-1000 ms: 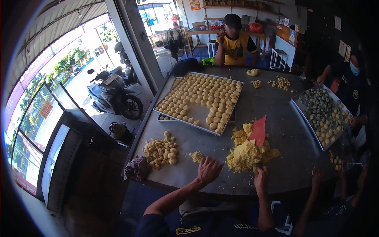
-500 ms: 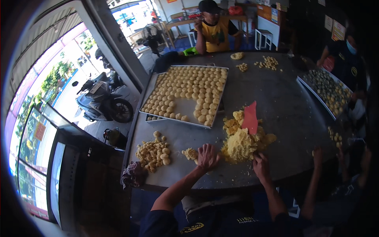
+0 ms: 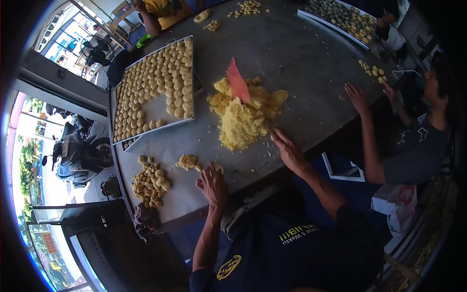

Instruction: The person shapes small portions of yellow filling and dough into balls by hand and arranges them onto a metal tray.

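Note:
My left hand [image 3: 213,185] rests palm down near the table's front edge, its fingers spread and slightly bent. At its fingertips lies a flat pale dough piece [image 3: 219,168], partly covered. A small crumbly lump of dough [image 3: 186,161] sits just beyond that hand. My right hand [image 3: 291,155] lies by the near right side of a big yellow crumbly mound [image 3: 242,126], fingers stretched out; I see nothing held in it. A red flat scraper-like sheet [image 3: 237,82] sticks up from the mound. Left of my left hand is a heap of small dough pieces [image 3: 150,184].
A tray [image 3: 154,129] of round dough balls stands at the left. Another tray [image 3: 335,30] of dark and yellow balls is far right. A co-worker's hand [image 3: 358,99] rests at the right edge; another person [image 3: 165,9] sits across. A cloth [image 3: 144,221] hangs at the front left corner.
The view has swung to the right and tilted down. My left hand's fingers have bent more, and the pale piece shows beside them. My right hand has drawn slightly away from the mound.

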The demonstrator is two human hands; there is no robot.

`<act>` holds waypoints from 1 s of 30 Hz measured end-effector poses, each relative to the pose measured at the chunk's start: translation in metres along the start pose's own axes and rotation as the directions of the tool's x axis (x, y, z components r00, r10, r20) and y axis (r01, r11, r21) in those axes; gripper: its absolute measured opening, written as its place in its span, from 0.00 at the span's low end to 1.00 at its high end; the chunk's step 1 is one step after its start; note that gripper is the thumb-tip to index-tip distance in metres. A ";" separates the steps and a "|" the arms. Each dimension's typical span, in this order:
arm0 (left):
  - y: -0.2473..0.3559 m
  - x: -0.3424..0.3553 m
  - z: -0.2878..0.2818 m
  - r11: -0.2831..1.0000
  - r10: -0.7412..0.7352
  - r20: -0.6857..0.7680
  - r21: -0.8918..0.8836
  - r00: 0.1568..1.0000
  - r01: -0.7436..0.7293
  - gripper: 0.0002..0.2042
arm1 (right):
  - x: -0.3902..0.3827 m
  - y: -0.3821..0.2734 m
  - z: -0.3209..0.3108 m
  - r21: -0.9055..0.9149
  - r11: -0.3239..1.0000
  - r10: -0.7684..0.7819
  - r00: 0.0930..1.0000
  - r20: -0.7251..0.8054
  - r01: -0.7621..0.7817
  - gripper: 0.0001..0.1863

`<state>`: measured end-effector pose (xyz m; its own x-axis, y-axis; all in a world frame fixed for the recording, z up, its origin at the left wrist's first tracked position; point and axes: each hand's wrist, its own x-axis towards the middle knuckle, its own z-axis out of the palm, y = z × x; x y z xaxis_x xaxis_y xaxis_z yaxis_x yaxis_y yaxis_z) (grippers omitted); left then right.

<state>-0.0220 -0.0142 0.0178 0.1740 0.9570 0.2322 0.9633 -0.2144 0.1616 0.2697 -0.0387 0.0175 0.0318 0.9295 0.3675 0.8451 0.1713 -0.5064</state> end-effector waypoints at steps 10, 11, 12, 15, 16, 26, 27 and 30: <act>0.018 0.012 -0.010 0.550 -0.360 0.128 -0.771 0.924 0.321 0.13 | 0.021 -0.027 -0.010 0.033 0.999 -0.043 0.952 0.304 0.034 0.17; 0.019 0.013 -0.008 0.429 -0.361 0.203 -0.830 0.910 0.355 0.14 | 0.022 -0.033 -0.005 0.110 0.993 -0.059 0.969 0.241 0.033 0.17; 0.020 0.014 -0.005 0.301 -0.350 0.275 -0.872 0.895 0.385 0.15 | 0.024 -0.040 0.000 0.186 0.982 -0.069 0.982 0.178 0.035 0.17; 0.031 0.016 0.002 0.008 -0.288 0.393 -0.911 0.873 0.412 0.18 | 0.026 -0.077 0.015 0.458 0.888 -0.041 0.986 0.164 -0.040 0.18; 0.036 0.015 0.006 -0.026 -0.263 0.386 -0.919 0.884 0.393 0.17 | 0.024 -0.089 0.023 0.510 0.858 -0.023 0.987 0.157 -0.061 0.18; 0.025 0.028 0.005 0.746 -0.081 0.206 -0.636 0.975 0.196 0.13 | 0.039 -0.115 0.039 0.492 0.831 -0.325 0.944 0.051 0.260 0.15; 0.026 0.026 0.006 0.715 -0.129 0.192 -0.662 0.973 0.226 0.12 | 0.039 -0.116 0.039 0.515 0.842 -0.232 0.970 0.078 0.160 0.15; 0.029 0.018 0.008 0.673 -0.244 0.179 -0.676 0.953 0.299 0.11 | 0.035 -0.123 0.039 0.524 0.851 -0.057 0.985 0.161 -0.037 0.13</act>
<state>0.0107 -0.0011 0.0190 -0.0323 0.9994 0.0100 0.5623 0.0099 0.8269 0.1461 -0.0151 0.0625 -0.1024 0.9587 0.2654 0.4385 0.2830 -0.8530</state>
